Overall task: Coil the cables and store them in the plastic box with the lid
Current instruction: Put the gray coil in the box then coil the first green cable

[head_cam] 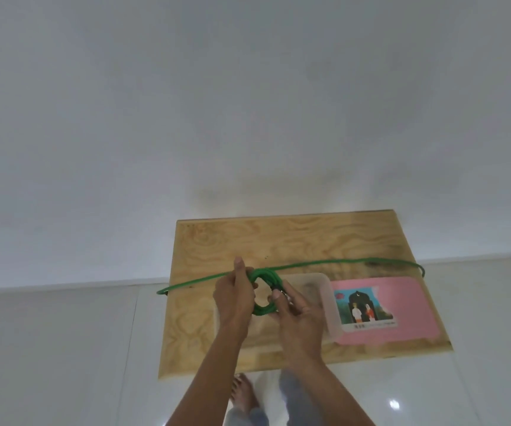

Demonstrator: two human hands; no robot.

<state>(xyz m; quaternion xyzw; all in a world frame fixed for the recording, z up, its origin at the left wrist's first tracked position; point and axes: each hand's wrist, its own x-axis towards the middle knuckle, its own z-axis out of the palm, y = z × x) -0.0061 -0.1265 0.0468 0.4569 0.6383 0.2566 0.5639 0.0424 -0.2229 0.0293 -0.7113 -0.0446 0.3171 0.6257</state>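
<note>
A green cable [325, 264] lies across the wooden table [294, 238], its loose lengths running past the left edge and to the right edge. Part of it is wound into a small coil [263, 309] held above the table. My left hand [235, 296] grips the coil's left side, thumb pointing up. My right hand [297, 312] pinches the coil's right side near a dark plug end. A clear plastic box [325, 299] stands just behind and right of my hands, partly hidden by them. Its pink lid [408, 305] with a picture label lies flat to the right.
The table stands against a white wall, on a glossy white tiled floor. My bare foot [243, 392] and trouser legs show below the table's front edge. Bare wood shows at the back of the table and at its front left.
</note>
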